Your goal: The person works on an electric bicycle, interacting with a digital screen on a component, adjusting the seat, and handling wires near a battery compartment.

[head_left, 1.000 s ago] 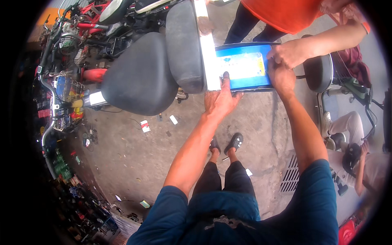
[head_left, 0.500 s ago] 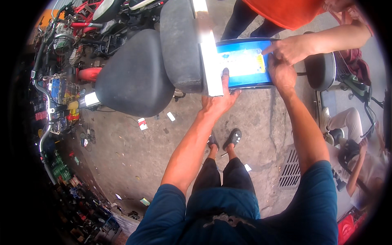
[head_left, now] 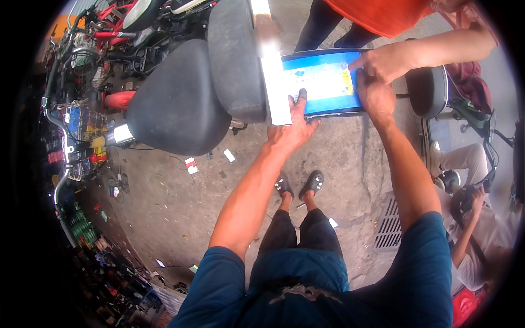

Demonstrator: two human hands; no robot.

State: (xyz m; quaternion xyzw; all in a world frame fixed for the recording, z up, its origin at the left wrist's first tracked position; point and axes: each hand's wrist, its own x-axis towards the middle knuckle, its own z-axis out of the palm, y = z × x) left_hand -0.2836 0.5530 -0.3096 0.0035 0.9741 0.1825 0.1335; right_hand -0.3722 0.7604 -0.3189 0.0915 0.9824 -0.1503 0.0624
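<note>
A blue box-shaped pack (head_left: 331, 104), which looks like a battery, has a white and yellow label and a dark rim. My left hand (head_left: 290, 128) grips its near left edge, two fingers over the label and the thumb spread at the near side; its other fingers are partly hidden by a white strip (head_left: 278, 87). Around the right end of the pack my right hand (head_left: 377, 98) is closed. Another person's hand (head_left: 383, 63) points at the label just above it. Left of the strip are a black rear seat pad (head_left: 236, 60) and a black saddle (head_left: 180, 98).
Parked bikes with a wire basket (head_left: 87, 139) crowd the left. A second seat (head_left: 426, 93) stands to the right. The person in orange (head_left: 383, 16) stands opposite; another person (head_left: 470, 229) sits at right. A floor grate (head_left: 388, 224) and scattered litter lie on the concrete.
The white strip and my left hand have shifted slightly left and away from me, showing more of the label. My right hand and the pointing hand keep almost the same places.
</note>
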